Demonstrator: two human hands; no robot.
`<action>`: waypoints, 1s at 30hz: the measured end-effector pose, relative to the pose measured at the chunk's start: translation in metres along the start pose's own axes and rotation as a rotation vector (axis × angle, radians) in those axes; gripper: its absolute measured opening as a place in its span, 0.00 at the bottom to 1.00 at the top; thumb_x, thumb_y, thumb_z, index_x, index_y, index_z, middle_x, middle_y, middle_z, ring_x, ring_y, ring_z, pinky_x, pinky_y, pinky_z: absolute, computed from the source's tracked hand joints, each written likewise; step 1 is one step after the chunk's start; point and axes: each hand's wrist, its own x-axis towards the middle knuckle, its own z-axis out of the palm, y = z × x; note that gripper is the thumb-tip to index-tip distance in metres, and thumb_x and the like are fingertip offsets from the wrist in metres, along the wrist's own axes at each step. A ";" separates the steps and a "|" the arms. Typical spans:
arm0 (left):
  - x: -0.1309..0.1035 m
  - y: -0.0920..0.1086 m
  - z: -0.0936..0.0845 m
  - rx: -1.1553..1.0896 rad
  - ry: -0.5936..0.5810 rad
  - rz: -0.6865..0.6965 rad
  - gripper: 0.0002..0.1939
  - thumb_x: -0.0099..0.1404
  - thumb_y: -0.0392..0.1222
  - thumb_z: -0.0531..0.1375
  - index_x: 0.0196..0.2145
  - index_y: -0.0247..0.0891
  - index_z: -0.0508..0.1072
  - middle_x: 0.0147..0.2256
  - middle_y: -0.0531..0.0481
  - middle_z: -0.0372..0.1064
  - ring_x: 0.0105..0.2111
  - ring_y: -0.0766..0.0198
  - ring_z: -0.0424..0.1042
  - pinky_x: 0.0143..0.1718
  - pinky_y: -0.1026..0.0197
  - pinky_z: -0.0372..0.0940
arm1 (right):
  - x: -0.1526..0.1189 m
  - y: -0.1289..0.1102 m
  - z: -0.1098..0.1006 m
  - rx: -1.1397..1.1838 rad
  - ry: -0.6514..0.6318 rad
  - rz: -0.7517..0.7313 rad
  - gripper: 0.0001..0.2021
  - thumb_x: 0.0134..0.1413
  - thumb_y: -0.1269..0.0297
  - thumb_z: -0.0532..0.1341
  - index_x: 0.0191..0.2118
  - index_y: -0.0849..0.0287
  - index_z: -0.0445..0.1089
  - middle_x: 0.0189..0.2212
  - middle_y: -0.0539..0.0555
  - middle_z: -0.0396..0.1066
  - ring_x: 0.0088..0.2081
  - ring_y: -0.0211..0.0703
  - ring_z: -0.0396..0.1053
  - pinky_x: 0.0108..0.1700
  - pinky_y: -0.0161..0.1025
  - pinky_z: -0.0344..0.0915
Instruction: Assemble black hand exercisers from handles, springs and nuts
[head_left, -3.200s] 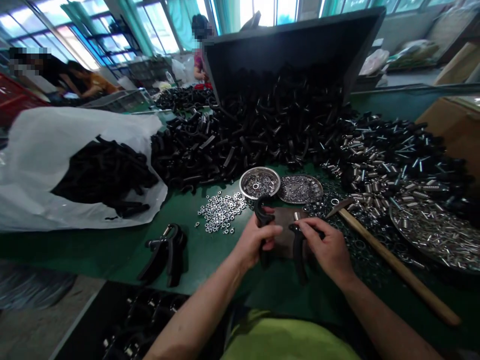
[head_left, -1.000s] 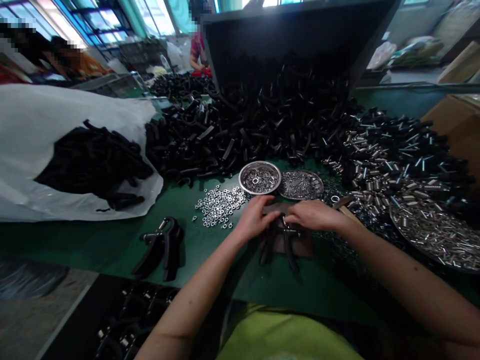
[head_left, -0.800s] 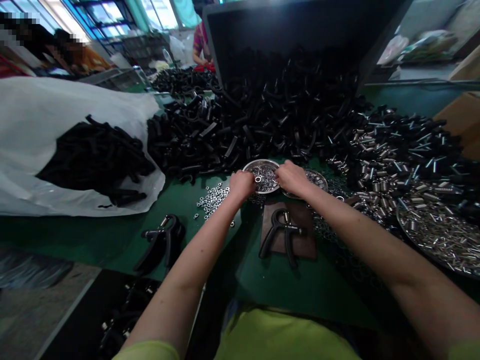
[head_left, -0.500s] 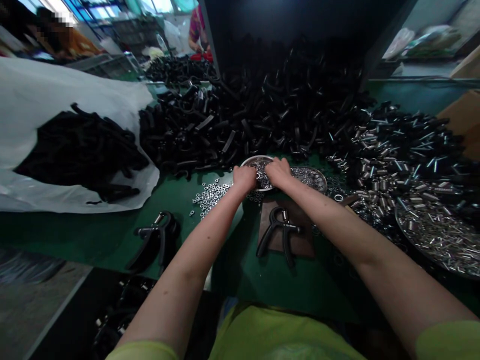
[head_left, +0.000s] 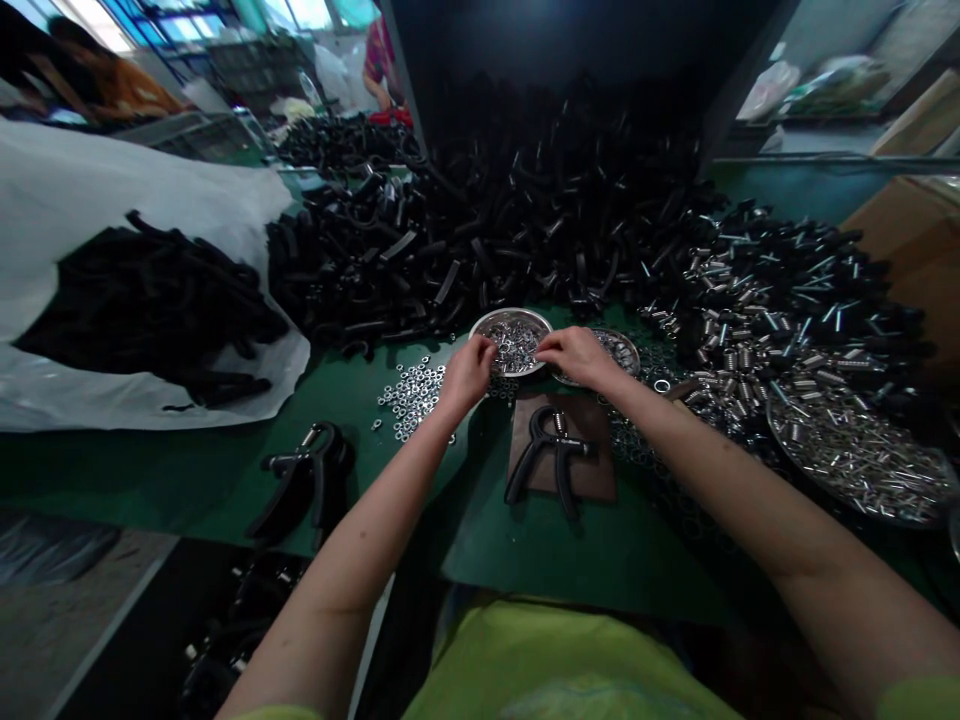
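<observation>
While both hands meet over the round steel bowl of small metal nuts (head_left: 510,337)
Left hand (head_left: 466,374) and right hand (head_left: 576,355) pinch at its rim, grip contents unclear; the black plastic hand gripper (head_left: 546,462), held earlier, now lies just below them.

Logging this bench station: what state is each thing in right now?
left hand: fingertips in the steel bowl
right hand: at bowl's rim
bowl: holds small metal parts
hand gripper: lying unheld on brown pad
white bag: open, black parts inside
</observation>
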 end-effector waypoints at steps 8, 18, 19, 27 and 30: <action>-0.105 0.003 0.018 -0.229 -0.295 0.147 0.06 0.64 0.39 0.53 0.35 0.39 0.70 0.35 0.49 0.71 0.36 0.62 0.70 0.37 0.63 0.61 | -0.069 0.011 0.022 0.163 -0.022 0.019 0.10 0.56 0.70 0.55 0.44 0.59 0.66 0.34 0.52 0.73 0.36 0.39 0.69 0.36 0.34 0.60; -0.109 -0.001 0.003 -0.239 -0.416 0.144 0.11 0.63 0.37 0.51 0.40 0.39 0.71 0.27 0.51 0.72 0.26 0.64 0.70 0.28 0.64 0.61 | -0.066 -0.016 0.029 -0.131 -0.059 -0.026 0.10 0.55 0.72 0.55 0.43 0.58 0.67 0.37 0.59 0.72 0.41 0.46 0.67 0.39 0.37 0.58; -0.108 0.000 0.002 -0.285 -0.387 0.105 0.11 0.63 0.38 0.51 0.40 0.38 0.71 0.27 0.50 0.72 0.25 0.64 0.70 0.27 0.64 0.61 | -0.067 -0.019 0.030 -0.158 -0.059 -0.023 0.10 0.56 0.71 0.55 0.43 0.58 0.67 0.37 0.59 0.72 0.41 0.47 0.67 0.39 0.37 0.58; -0.094 0.039 0.017 -0.315 -0.172 0.185 0.10 0.62 0.46 0.58 0.32 0.39 0.76 0.31 0.50 0.72 0.32 0.63 0.70 0.33 0.63 0.62 | -0.125 0.015 0.010 -0.293 0.070 0.082 0.14 0.61 0.59 0.52 0.48 0.59 0.65 0.42 0.59 0.70 0.47 0.50 0.62 0.44 0.41 0.60; -0.089 0.045 0.028 -0.188 -0.157 0.251 0.07 0.61 0.42 0.59 0.32 0.39 0.76 0.33 0.49 0.70 0.34 0.63 0.69 0.35 0.63 0.61 | -0.168 0.051 -0.002 -0.506 0.197 0.311 0.16 0.60 0.57 0.53 0.47 0.61 0.65 0.41 0.63 0.68 0.45 0.54 0.62 0.41 0.45 0.60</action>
